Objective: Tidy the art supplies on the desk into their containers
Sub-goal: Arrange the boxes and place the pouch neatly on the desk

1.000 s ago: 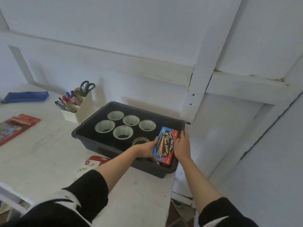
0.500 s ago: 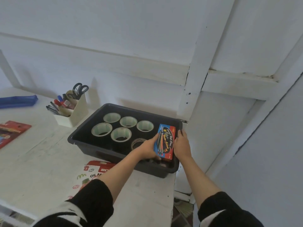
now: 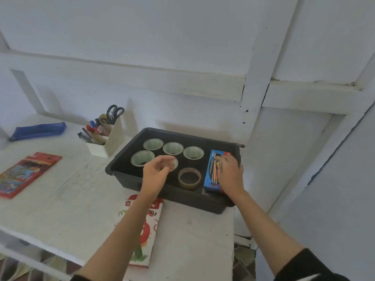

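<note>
A black plastic bin point(image 3: 121, 162) stands at the desk's right end and holds several rolls of clear tape point(image 3: 173, 148) and one brownish tape roll point(image 3: 189, 178). A blue box of colour pencils point(image 3: 213, 171) lies flat against the bin's right wall. My right hand point(image 3: 230, 172) rests on that box with fingers spread over its right side. My left hand point(image 3: 157, 172) hovers over the bin's front middle, fingers loosely curled, holding nothing, and hides part of one tape roll.
An oil pastels box point(image 3: 145, 230) lies on the desk under my left forearm. A red pencil pack point(image 3: 26, 172) lies at the left, a blue pencil pouch point(image 3: 38, 130) behind it. A cream holder point(image 3: 107, 138) with scissors and pens stands left of the bin. The desk edge drops off at the right.
The blue pencil box has gone from tilted between both hands to lying flat in the bin. My left hand let go and drew back to the left; my right hand stays on the box.
</note>
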`<state>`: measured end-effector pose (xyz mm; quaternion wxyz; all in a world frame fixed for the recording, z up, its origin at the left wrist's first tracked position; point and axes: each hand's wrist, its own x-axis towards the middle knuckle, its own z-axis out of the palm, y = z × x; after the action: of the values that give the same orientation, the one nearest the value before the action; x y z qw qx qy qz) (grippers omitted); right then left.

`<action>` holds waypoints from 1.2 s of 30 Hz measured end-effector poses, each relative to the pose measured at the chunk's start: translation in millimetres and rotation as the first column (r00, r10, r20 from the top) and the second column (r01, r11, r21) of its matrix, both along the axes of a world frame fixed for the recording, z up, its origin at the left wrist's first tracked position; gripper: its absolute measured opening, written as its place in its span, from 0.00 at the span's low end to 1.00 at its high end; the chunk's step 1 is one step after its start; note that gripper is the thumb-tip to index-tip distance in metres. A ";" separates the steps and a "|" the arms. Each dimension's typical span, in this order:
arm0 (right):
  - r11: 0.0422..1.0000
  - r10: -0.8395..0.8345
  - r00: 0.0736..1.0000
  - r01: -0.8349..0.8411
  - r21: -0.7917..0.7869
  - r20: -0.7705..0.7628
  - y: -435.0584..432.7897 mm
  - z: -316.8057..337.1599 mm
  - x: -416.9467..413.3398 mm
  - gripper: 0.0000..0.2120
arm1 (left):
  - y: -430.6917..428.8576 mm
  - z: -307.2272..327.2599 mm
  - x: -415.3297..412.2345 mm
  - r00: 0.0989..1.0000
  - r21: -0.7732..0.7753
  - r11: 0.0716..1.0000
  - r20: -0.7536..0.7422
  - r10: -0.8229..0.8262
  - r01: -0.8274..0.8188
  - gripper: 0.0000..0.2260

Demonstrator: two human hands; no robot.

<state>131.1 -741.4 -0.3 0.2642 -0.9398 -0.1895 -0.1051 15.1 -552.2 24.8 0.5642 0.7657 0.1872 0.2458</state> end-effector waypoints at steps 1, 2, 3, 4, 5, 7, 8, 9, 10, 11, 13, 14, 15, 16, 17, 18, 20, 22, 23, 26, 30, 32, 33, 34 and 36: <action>0.994 0.059 0.995 -0.066 0.082 0.082 12.1 3.7 -15.7 0.14 | 12.3 -1.1 -18.4 0.998 0.007 0.998 0.007 0.057 -0.057 0.13; 0.977 0.130 0.981 -0.151 0.147 0.146 25.8 7.3 -33.5 0.12 | 23.4 -4.0 -36.6 0.991 -0.005 0.991 0.001 0.135 -0.135 0.12; 0.952 0.218 0.959 -0.249 0.179 0.180 40.3 9.1 -53.9 0.12 | 34.0 -9.9 -54.8 0.976 -0.032 0.975 -0.025 0.217 -0.218 0.11; 0.920 0.313 0.932 -0.346 0.186 0.182 54.0 8.3 -72.3 0.12 | 41.5 -14.1 -70.9 0.959 -0.059 0.958 -0.058 0.278 -0.281 0.10; 0.885 0.410 0.900 -0.431 0.177 0.147 66.8 6.3 -89.9 0.12 | 47.5 -18.8 -86.5 0.941 -0.065 0.943 -0.111 0.319 -0.328 0.09; 0.825 0.543 0.839 -0.541 0.163 0.035 88.6 -3.8 -117.0 0.13 | 62.2 -34.9 -110.4 0.890 0.008 0.926 -0.270 0.366 -0.379 0.08; 0.811 0.575 0.818 -0.565 0.156 -0.024 99.6 -13.0 -129.6 0.13 | 73.1 -48.3 -125.3 0.856 0.057 0.921 -0.351 0.379 -0.385 0.09; 0.827 0.557 0.827 -0.544 0.139 -0.079 103.0 -19.9 -133.7 0.14 | 79.9 -59.3 -128.3 0.835 0.113 0.934 -0.421 0.354 -0.339 0.10; 0.849 0.527 0.837 -0.515 0.113 -0.146 108.7 -30.3 -140.0 0.15 | 86.5 -70.2 -138.0 0.806 0.164 0.945 -0.493 0.327 -0.284 0.12; 0.875 0.483 0.848 -0.475 0.092 -0.220 113.0 -37.8 -145.8 0.17 | 90.4 -78.7 -145.4 0.778 0.200 0.954 -0.553 0.298 -0.223 0.13; 0.905 0.416 0.819 -0.415 0.093 -0.396 117.4 -52.1 -158.1 0.21 | 90.8 -91.6 -154.9 0.760 0.242 0.963 -0.602 0.246 -0.121 0.14; 0.908 0.409 0.784 -0.402 0.120 -0.467 119.3 -57.8 -164.0 0.22 | 86.7 -92.1 -157.8 0.760 0.259 0.963 -0.610 0.223 -0.074 0.15; 0.906 0.411 0.754 -0.402 0.135 -0.512 120.7 -61.6 -169.7 0.23 | 83.3 -92.9 -159.5 0.758 0.281 0.959 -0.617 0.210 -0.037 0.15; 0.906 0.408 0.737 -0.401 0.137 -0.538 122.1 -63.1 -173.7 0.23 | 78.8 -90.9 -160.0 0.750 0.291 0.957 -0.629 0.204 -0.017 0.16; 0.906 0.408 0.726 -0.397 0.147 -0.553 123.5 -63.4 -176.4 0.23 | 75.5 -91.0 -160.3 0.746 0.292 0.956 -0.633 0.208 -0.019 0.17; 0.904 0.417 0.712 -0.389 0.177 -0.565 124.7 -62.7 -177.1 0.23 | 72.2 -89.4 -161.2 0.743 0.274 0.961 -0.634 0.214 -0.043 0.17; 0.889 0.454 0.684 -0.390 0.239 -0.571 128.4 -59.3 -177.1 0.22 | 68.6 -86.6 -166.4 0.769 0.137 0.979 -0.606 0.205 -0.153 0.14; 0.858 0.511 0.666 -0.427 0.284 -0.543 133.6 -53.5 -181.1 0.20 | 65.3 -79.8 -177.1 0.824 -0.108 0.953 -0.535 0.184 -0.283 0.08; 0.839 0.544 0.667 -0.455 0.299 -0.510 136.8 -50.1 -184.6 0.20 | 64.7 -77.2 -182.1 0.848 -0.208 0.919 -0.491 0.199 -0.336 0.07; 0.776 0.631 0.656 -0.531 0.340 -0.414 147.0 -38.7 -195.8 0.17 | 62.8 -66.7 -195.7 0.855 -0.320 0.812 -0.363 0.371 -0.488 0.04; 0.686 0.722 0.627 -0.595 0.418 -0.291 152.9 -17.0 -197.7 0.15 | 68.9 -50.7 -203.8 0.828 -0.380 0.736 -0.222 0.515 -0.560 0.03; 0.651 0.742 0.635 -0.603 0.461 -0.218 152.4 -5.3 -193.5 0.16 | 72.3 -39.4 -200.7 0.841 -0.434 0.729 -0.153 0.519 -0.529 0.04; 0.651 0.734 0.654 -0.599 0.466 -0.185 151.4 0.5 -190.0 0.16 | 73.3 -33.7 -196.3 0.850 -0.455 0.732 -0.122 0.513 -0.507 0.04; 0.659 0.716 0.681 -0.586 0.471 -0.154 150.0 6.2 -185.4 0.17 | 73.4 -27.4 -189.7 0.859 -0.460 0.742 -0.102 0.501 -0.488 0.04; 0.694 0.652 0.748 -0.525 0.494 -0.122 144.8 16.7 -173.3 0.19 | 69.5 -15.8 -170.3 0.880 -0.443 0.774 -0.081 0.468 -0.452 0.04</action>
<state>-42.3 -596.6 16.5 0.5083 -0.7498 -0.4150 0.0849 -155.3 -482.7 9.1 0.6512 0.5408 0.4105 0.3390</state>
